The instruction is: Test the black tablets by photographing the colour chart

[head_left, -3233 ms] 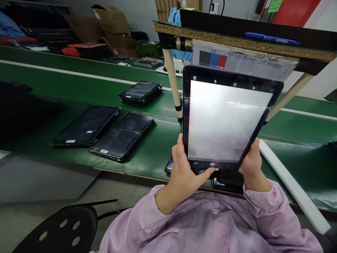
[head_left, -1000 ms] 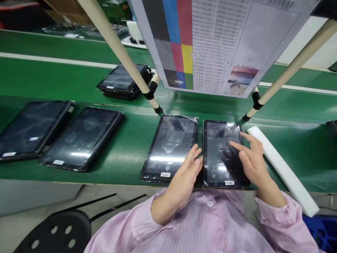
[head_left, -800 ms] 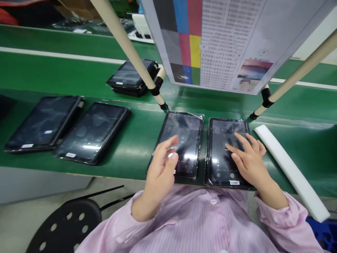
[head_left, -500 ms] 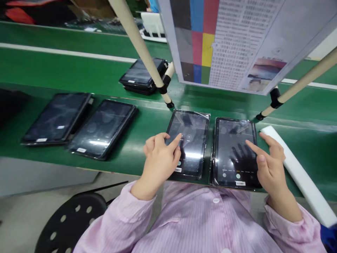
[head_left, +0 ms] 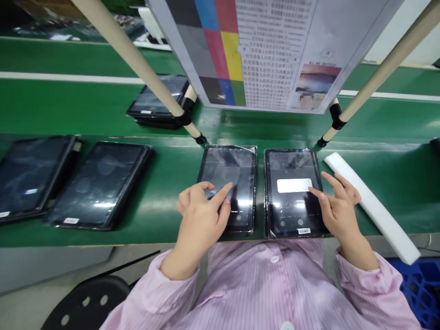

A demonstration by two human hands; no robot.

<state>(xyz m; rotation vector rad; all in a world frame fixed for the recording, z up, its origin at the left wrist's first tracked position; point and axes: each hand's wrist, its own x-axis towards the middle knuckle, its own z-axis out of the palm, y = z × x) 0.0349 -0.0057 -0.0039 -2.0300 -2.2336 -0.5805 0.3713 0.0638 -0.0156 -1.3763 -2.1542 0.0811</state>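
Two dark tablets lie side by side at the bench's front edge. Over the lower left of the left tablet (head_left: 237, 172) is my left hand (head_left: 202, 213), fingers apart and index finger stretched onto the screen. The right tablet (head_left: 290, 211) shows a white pop-up box (head_left: 294, 185) across its screen and a barcode label at its bottom edge. My right hand (head_left: 340, 208) is at that tablet's right side, its index fingertip at the box's lower right corner and its other fingers spread. Neither hand holds anything.
Further tablets (head_left: 103, 183) lie on the left of the green bench (head_left: 172, 192), with a stack of tablets (head_left: 158, 96) behind. A printed chart (head_left: 275, 59) stands on beige poles (head_left: 137, 64). A white foam strip (head_left: 371, 206) lies right; a blue crate (head_left: 415, 284) is below.
A white box has appeared on the right tablet's screen, and my right index finger now points to its corner. The view has shifted, moving the left tablets toward the left edge.
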